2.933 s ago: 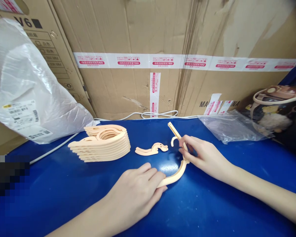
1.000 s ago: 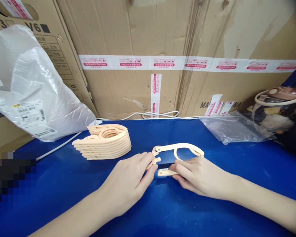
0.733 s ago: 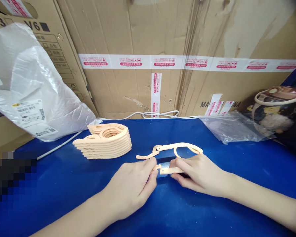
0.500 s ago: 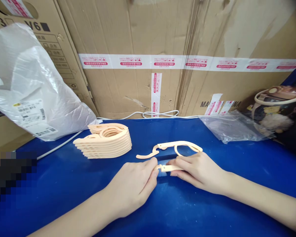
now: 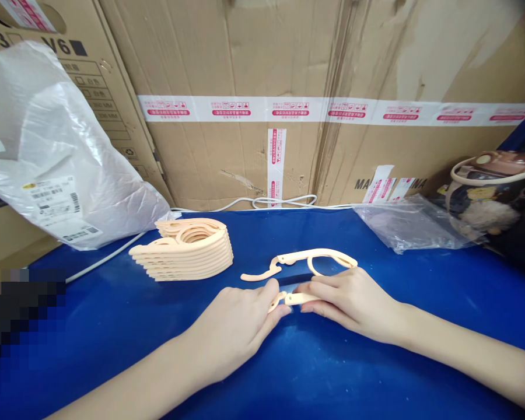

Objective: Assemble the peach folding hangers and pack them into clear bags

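My left hand [image 5: 245, 321] pinches the small hook end [image 5: 276, 301] of a cream plastic folding hanger between thumb and fingers. Its riveted arm [image 5: 301, 298] is gripped by my right hand [image 5: 352, 300], whose fingers hide the rest. Just behind both hands lies a second folding hanger [image 5: 324, 253] on the blue tabletop, with its hook swung out to the left. A neat stack of several matching folded hangers [image 5: 181, 256] rests beyond my left hand.
At the left stands a white plastic mailing bag [image 5: 70, 157] with labels. Large cardboard boxes [image 5: 227, 157] wall the back, and a white cable [image 5: 240, 202] runs along their foot. A clear plastic bag [image 5: 411, 224] and a dark decorated bag [image 5: 485, 192] are at the right.
My left thumb has shifted slightly to the right, and the hook end in that hand has tilted and shows more. The right hand keeps its grip almost unmoved.
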Motion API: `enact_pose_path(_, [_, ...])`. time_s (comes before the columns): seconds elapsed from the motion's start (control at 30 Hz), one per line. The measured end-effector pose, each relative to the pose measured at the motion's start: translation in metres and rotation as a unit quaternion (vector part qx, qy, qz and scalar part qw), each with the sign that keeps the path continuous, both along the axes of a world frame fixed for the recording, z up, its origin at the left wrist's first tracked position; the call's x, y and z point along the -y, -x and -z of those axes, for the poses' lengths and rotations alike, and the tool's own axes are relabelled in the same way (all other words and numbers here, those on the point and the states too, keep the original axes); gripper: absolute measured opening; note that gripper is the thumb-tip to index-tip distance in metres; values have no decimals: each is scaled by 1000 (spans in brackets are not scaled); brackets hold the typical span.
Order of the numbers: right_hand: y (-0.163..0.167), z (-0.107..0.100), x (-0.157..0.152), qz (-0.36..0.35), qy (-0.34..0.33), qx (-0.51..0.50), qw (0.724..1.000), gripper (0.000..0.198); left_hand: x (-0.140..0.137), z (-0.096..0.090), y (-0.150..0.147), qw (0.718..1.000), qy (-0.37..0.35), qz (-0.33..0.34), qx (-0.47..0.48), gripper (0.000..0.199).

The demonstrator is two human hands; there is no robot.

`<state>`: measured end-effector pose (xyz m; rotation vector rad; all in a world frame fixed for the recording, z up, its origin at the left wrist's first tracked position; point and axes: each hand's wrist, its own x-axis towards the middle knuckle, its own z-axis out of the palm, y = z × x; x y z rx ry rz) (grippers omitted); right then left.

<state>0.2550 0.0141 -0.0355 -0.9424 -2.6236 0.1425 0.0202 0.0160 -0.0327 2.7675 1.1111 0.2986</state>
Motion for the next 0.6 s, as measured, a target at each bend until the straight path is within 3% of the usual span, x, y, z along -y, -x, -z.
enact_pose_path(0.17, [2,-2,1,0,-48,6,999,33,1,-5,-2,1000,17,1,16,31])
enact_pose_path(0.37, [4,-2,3,2,-44,-1,999,34,2,-7,-2,1000,22,10,-4,27])
enact_pose_path(0.6, [5,-1,2,-1,5,-4,1000,33,1,-5,-3,993,-88,28,-68,18])
